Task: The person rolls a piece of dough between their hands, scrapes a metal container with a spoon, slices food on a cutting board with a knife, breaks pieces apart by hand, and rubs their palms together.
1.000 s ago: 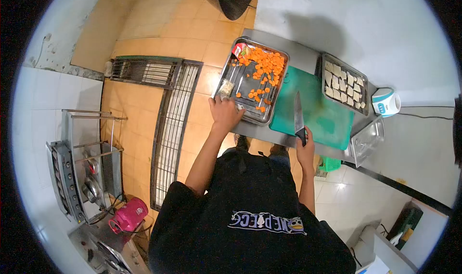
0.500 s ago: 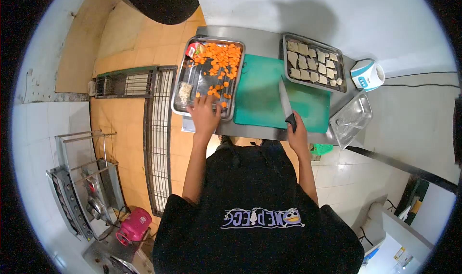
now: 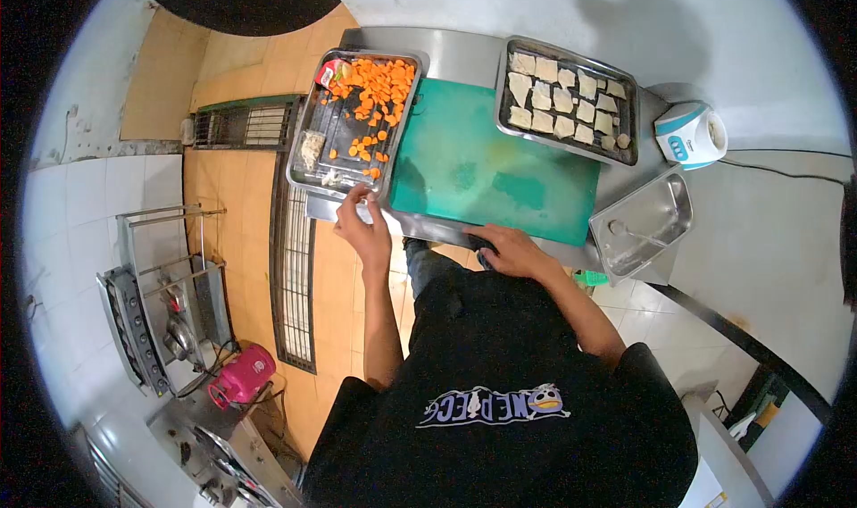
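My right hand [image 3: 509,249] is closed around the black handle of a kitchen knife [image 3: 428,227]. Its blade points left along the near edge of the green cutting board [image 3: 500,173]. My left hand [image 3: 364,227] hovers by the near right corner of a metal tray [image 3: 298,164], thumb and fingers curled together. Whatever small thing may be between them is too small to make out. Sliced carrots [image 3: 379,79] fill the tray's far part, with a red packet [image 3: 330,72] in the corner. A pale chopped heap [image 3: 312,149] and small whitish pieces [image 3: 331,177] lie nearer me.
A second tray [image 3: 571,151] holds rows of flat pale pieces [image 3: 542,95] at the back right, overlapping the board. Beside it are a white-and-blue appliance [image 3: 689,136] with a cord and a steel pan [image 3: 643,227] containing a utensil. A pink gas cylinder [image 3: 243,376] stands lower left.
My left hand has lifted out of the tray to its near corner, fingers drawn together. My right hand has moved left, turning the knife from pointing away to lying along the board's near edge.
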`<action>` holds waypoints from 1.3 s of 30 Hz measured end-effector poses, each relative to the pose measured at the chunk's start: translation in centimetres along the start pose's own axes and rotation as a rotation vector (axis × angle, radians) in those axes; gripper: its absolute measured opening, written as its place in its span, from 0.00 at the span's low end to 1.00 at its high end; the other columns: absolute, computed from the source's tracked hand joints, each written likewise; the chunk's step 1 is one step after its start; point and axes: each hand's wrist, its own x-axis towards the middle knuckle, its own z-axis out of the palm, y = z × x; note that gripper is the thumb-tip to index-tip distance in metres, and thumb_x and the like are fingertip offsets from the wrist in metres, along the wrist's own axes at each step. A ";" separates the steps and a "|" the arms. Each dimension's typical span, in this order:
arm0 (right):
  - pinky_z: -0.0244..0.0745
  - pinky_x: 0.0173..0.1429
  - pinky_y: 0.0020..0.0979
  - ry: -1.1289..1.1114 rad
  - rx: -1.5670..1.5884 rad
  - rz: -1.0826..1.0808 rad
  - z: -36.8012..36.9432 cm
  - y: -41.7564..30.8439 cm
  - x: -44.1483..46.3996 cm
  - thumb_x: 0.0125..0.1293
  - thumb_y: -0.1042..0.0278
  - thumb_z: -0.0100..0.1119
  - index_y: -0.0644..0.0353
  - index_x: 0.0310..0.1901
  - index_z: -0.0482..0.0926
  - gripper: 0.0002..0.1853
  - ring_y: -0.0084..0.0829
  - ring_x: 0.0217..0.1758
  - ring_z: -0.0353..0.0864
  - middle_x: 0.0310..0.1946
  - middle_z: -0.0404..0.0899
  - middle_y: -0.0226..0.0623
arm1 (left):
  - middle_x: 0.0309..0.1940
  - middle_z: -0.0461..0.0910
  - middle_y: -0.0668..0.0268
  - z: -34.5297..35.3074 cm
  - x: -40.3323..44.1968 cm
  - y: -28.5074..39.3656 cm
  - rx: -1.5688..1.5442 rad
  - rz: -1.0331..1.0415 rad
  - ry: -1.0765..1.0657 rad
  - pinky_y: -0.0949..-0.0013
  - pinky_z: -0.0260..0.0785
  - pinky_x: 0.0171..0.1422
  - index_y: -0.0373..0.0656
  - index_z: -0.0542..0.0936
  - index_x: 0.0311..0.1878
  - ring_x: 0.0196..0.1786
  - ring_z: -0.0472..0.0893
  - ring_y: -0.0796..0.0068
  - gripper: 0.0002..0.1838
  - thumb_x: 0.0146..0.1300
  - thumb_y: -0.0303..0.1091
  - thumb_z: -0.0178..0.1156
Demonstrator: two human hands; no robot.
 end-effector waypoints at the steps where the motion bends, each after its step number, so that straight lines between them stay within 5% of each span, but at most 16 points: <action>1: 0.72 0.69 0.46 -0.005 0.003 -0.005 0.2 1.0 -0.4 0.68 0.71 0.56 0.56 0.69 0.71 0.27 0.54 0.64 0.77 0.61 0.78 0.53 | 0.49 0.84 0.71 -0.2 -0.5 0.0 0.006 -0.003 0.003 0.56 0.55 0.64 0.48 0.81 0.57 0.54 0.78 0.68 0.13 0.72 0.35 0.61; 3: 0.74 0.64 0.50 0.429 0.104 -0.083 0.2 3.8 -0.9 0.67 0.67 0.57 0.53 0.68 0.73 0.26 0.56 0.60 0.79 0.58 0.79 0.50 | 0.49 0.84 0.70 -0.5 -1.4 -0.1 0.039 -0.033 -0.012 0.57 0.55 0.65 0.48 0.80 0.58 0.55 0.78 0.68 0.14 0.72 0.35 0.61; 4: 0.74 0.64 0.50 0.421 0.110 -0.087 -0.6 3.7 -1.2 0.67 0.67 0.57 0.53 0.68 0.73 0.26 0.56 0.60 0.79 0.58 0.79 0.50 | 0.49 0.83 0.69 -0.5 -1.8 0.2 -0.044 -0.057 -0.034 0.56 0.54 0.66 0.47 0.79 0.59 0.55 0.78 0.67 0.14 0.72 0.35 0.61; 6: 0.74 0.65 0.51 0.667 0.114 0.277 -1.7 3.6 -1.7 0.65 0.68 0.57 0.55 0.65 0.76 0.25 0.55 0.59 0.80 0.58 0.80 0.50 | 0.49 0.83 0.69 -0.2 -3.0 0.2 -0.052 -0.066 -0.055 0.55 0.55 0.66 0.46 0.79 0.59 0.55 0.77 0.67 0.14 0.72 0.35 0.61; 7: 0.74 0.65 0.51 0.675 0.118 0.276 -0.7 3.9 -1.9 0.65 0.68 0.57 0.55 0.65 0.76 0.25 0.55 0.59 0.80 0.58 0.80 0.50 | 0.49 0.83 0.69 0.3 -3.1 0.3 -0.078 -0.065 -0.066 0.55 0.56 0.66 0.46 0.79 0.59 0.55 0.77 0.67 0.14 0.72 0.34 0.61; 10: 0.73 0.68 0.49 0.122 0.025 -0.072 1.6 2.7 -1.9 0.64 0.69 0.56 0.57 0.65 0.75 0.25 0.53 0.61 0.80 0.58 0.81 0.52 | 0.47 0.83 0.62 0.5 -2.9 1.9 -0.047 0.014 -0.056 0.56 0.64 0.62 0.40 0.79 0.57 0.53 0.79 0.63 0.13 0.72 0.31 0.61; 13: 0.73 0.68 0.48 0.174 0.188 -0.187 1.4 1.7 -2.2 0.65 0.69 0.57 0.56 0.67 0.75 0.26 0.53 0.62 0.80 0.58 0.81 0.53 | 0.46 0.84 0.57 0.0 -1.6 2.7 -0.011 0.084 -0.024 0.57 0.70 0.60 0.36 0.80 0.55 0.51 0.80 0.60 0.12 0.70 0.28 0.62; 17: 0.71 0.71 0.46 0.636 0.373 0.228 -1.4 3.9 -1.3 0.65 0.71 0.59 0.54 0.68 0.74 0.28 0.52 0.64 0.79 0.60 0.81 0.53 | 0.47 0.84 0.63 -0.5 -0.5 1.1 -0.050 0.111 -0.031 0.55 0.63 0.61 0.43 0.80 0.55 0.53 0.78 0.61 0.13 0.69 0.31 0.62; 21: 0.72 0.70 0.45 0.616 0.199 0.293 1.6 3.7 -0.6 0.65 0.71 0.59 0.53 0.68 0.74 0.28 0.52 0.62 0.81 0.59 0.81 0.51 | 0.48 0.84 0.60 0.1 0.9 0.0 -0.123 0.098 -0.124 0.55 0.66 0.61 0.42 0.81 0.55 0.53 0.78 0.57 0.13 0.69 0.31 0.62; 23: 0.76 0.66 0.44 0.166 0.015 -0.145 2.4 1.3 -1.1 0.65 0.71 0.58 0.53 0.68 0.75 0.27 0.52 0.59 0.83 0.58 0.82 0.50 | 0.48 0.84 0.60 0.3 1.6 -0.1 -0.115 0.154 -0.149 0.55 0.67 0.60 0.42 0.81 0.54 0.53 0.78 0.57 0.13 0.69 0.31 0.62; 27: 0.76 0.65 0.43 0.321 0.258 -0.129 2.3 0.5 -0.9 0.65 0.71 0.58 0.53 0.67 0.75 0.26 0.52 0.59 0.83 0.58 0.82 0.50 | 0.46 0.84 0.59 0.3 3.1 -0.1 -0.145 0.204 -0.205 0.54 0.68 0.58 0.43 0.82 0.52 0.52 0.80 0.55 0.11 0.68 0.30 0.62; 29: 0.73 0.68 0.43 0.629 0.482 0.267 0.5 -0.3 -1.6 0.66 0.69 0.59 0.53 0.68 0.74 0.27 0.51 0.63 0.81 0.59 0.82 0.51 | 0.46 0.84 0.59 0.2 3.3 0.1 -0.176 0.200 -0.235 0.54 0.68 0.58 0.43 0.82 0.52 0.52 0.80 0.55 0.11 0.68 0.30 0.62; 30: 0.72 0.70 0.44 0.801 0.397 0.291 1.6 1.5 -1.3 0.67 0.68 0.59 0.54 0.68 0.73 0.27 0.51 0.65 0.79 0.60 0.81 0.50 | 0.45 0.84 0.59 0.2 3.5 0.2 -0.202 0.196 -0.263 0.54 0.69 0.58 0.43 0.82 0.52 0.51 0.80 0.55 0.10 0.68 0.30 0.61; 33: 0.72 0.70 0.44 0.582 0.191 0.340 4.3 2.8 -3.5 0.67 0.68 0.60 0.53 0.70 0.72 0.28 0.51 0.65 0.79 0.62 0.80 0.50 | 0.45 0.84 0.60 0.9 3.6 0.6 -0.193 0.240 -0.294 0.54 0.69 0.57 0.44 0.82 0.51 0.52 0.80 0.55 0.10 0.68 0.29 0.61; 34: 0.70 0.72 0.44 0.405 0.101 0.138 4.4 2.7 -4.4 0.67 0.67 0.62 0.52 0.70 0.73 0.28 0.50 0.67 0.78 0.63 0.79 0.50 | 0.46 0.84 0.61 1.5 3.9 0.6 -0.250 0.260 -0.301 0.54 0.68 0.58 0.44 0.81 0.51 0.53 0.79 0.56 0.10 0.68 0.30 0.61; 39: 0.69 0.73 0.41 0.679 0.535 0.259 4.5 3.6 -6.9 0.66 0.71 0.64 0.53 0.70 0.73 0.29 0.46 0.66 0.79 0.63 0.80 0.49 | 0.47 0.83 0.62 2.4 4.4 1.3 -0.215 0.340 -0.383 0.56 0.65 0.61 0.45 0.81 0.53 0.53 0.78 0.57 0.12 0.68 0.32 0.63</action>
